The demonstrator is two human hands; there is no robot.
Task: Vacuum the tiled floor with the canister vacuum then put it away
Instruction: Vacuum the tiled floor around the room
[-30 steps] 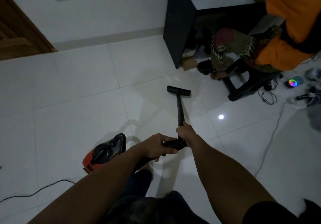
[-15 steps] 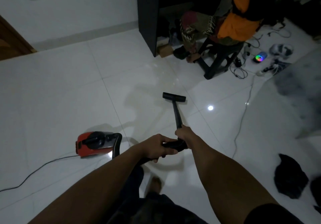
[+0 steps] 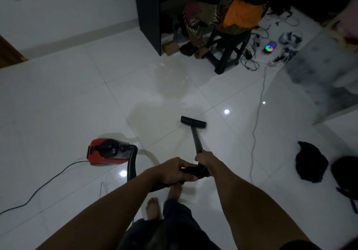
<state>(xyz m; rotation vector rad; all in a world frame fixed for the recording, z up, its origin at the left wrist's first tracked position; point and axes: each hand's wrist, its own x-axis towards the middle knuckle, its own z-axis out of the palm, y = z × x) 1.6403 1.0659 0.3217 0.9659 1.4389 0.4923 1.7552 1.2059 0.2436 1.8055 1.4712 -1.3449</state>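
A red and black canister vacuum (image 3: 107,151) sits on the white tiled floor (image 3: 58,104) to my left. Its black hose (image 3: 132,164) curves from the canister toward my hands. My left hand (image 3: 172,170) grips the ribbed hose end. My right hand (image 3: 205,159) holds the black wand (image 3: 196,140) just above it. The wand slants forward to the flat black floor nozzle (image 3: 193,122), which rests on the tiles ahead of me. My bare feet (image 3: 155,207) stand below the hands.
The vacuum's black power cord (image 3: 44,182) trails left. A white cable (image 3: 255,133) runs along the floor on the right. A person in orange sits on a black stool (image 3: 228,54) by a dark desk (image 3: 149,15). Dark cloth heaps (image 3: 310,164) lie right.
The view has pulled back and swung right. The nozzle has come away from the desk toward the open tiles, and the canister now lies farther to my left. Both hands keep their grip.
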